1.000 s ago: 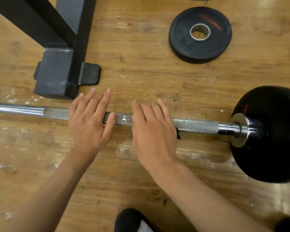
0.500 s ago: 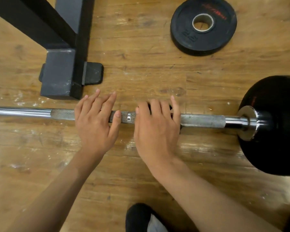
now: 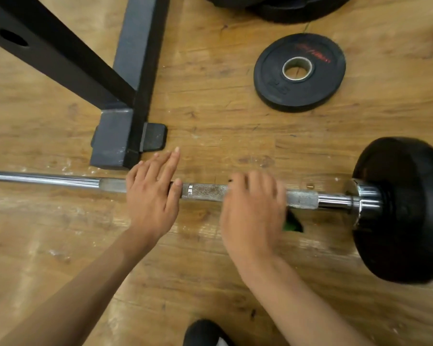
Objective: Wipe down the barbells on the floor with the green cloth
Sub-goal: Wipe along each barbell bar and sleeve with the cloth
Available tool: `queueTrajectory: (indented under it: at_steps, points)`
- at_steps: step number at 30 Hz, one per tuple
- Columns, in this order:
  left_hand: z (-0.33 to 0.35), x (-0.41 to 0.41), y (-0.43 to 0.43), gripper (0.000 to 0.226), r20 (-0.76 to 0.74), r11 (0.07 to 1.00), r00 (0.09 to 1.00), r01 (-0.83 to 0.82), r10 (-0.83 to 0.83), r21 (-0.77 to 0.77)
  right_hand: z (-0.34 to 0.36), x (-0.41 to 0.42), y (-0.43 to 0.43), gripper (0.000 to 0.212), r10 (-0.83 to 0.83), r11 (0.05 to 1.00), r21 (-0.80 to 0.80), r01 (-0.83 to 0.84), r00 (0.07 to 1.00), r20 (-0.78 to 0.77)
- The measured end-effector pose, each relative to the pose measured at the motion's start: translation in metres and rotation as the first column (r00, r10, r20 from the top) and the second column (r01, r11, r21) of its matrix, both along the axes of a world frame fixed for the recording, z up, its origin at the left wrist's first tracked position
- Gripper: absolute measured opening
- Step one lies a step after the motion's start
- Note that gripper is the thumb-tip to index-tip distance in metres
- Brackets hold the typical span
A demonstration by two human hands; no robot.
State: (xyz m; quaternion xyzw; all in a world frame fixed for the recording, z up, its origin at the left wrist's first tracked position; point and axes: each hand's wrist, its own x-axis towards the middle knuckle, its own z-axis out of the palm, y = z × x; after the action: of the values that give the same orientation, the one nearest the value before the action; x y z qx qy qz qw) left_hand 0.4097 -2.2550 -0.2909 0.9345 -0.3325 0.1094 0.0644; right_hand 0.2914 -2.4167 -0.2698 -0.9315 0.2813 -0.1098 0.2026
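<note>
A steel barbell [image 3: 205,192] lies across the wooden floor, with a black weight plate [image 3: 405,211] on its right end. My left hand [image 3: 151,196] rests flat on the knurled shaft, fingers straight. Further right, my right hand [image 3: 254,208] curls over the shaft and holds the green cloth [image 3: 291,224] against it. Only a small green corner of the cloth shows below that hand; the rest is hidden under it.
A black rack foot [image 3: 115,143] and its beams stand just behind the bar at left. A small loose black plate [image 3: 299,72] lies on the floor at upper right, and larger plates [image 3: 285,8] sit at the top edge. A dark shoe [image 3: 205,333] shows at the bottom.
My right hand has slid right along the shaft toward the loaded plate and curled its fingers over the bar, showing a corner of green cloth. My left hand stays flat in place.
</note>
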Motion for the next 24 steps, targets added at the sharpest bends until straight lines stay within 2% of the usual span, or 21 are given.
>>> queueTrajectory:
  at_steps: [2,5,8,11,14,16,20,24]
  points:
    - [0.001,0.002,-0.001,0.058,0.001,1.0,1.0,-0.006,0.006,0.016,0.004,0.023,0.022,0.005,0.113,0.993,0.023,-0.113,0.994,0.01]
    - [0.002,0.006,-0.003,0.057,0.003,0.999,1.0,-0.003,0.003,0.033,0.002,0.028,0.014,0.008,0.197,0.98,-0.001,-0.197,0.98,-0.01]
    - [0.001,0.011,-0.005,0.054,-0.006,1.0,1.0,0.003,-0.003,0.007,0.008,0.003,-0.024,0.026,0.078,0.995,-0.055,-0.083,0.992,-0.097]
    - [-0.001,0.017,-0.007,0.055,-0.014,1.0,1.0,0.008,-0.008,-0.03,0.013,-0.018,-0.06,0.028,-0.061,0.996,-0.068,0.048,0.978,-0.201]
    - [-0.003,0.02,-0.007,0.056,-0.014,0.999,0.999,0.035,-0.035,-0.028,0.009,-0.012,-0.053,0.028,-0.094,0.992,-0.093,0.081,0.985,-0.145]
    - [-0.004,0.02,-0.007,0.055,-0.004,0.999,1.0,0.027,-0.027,-0.037,0.009,0.007,-0.03,0.031,-0.051,0.993,-0.112,0.038,0.993,-0.109]
    - [-0.007,0.021,-0.009,0.056,0.011,0.999,1.0,-0.003,0.003,-0.038,0.009,0.046,0.013,0.039,0.157,0.984,-0.067,-0.164,0.983,-0.1]
    - [-0.007,0.021,-0.008,0.056,0.027,0.998,1.0,0.011,-0.01,-0.069,0.006,0.024,-0.011,0.036,0.224,0.965,-0.122,-0.232,0.972,-0.074]
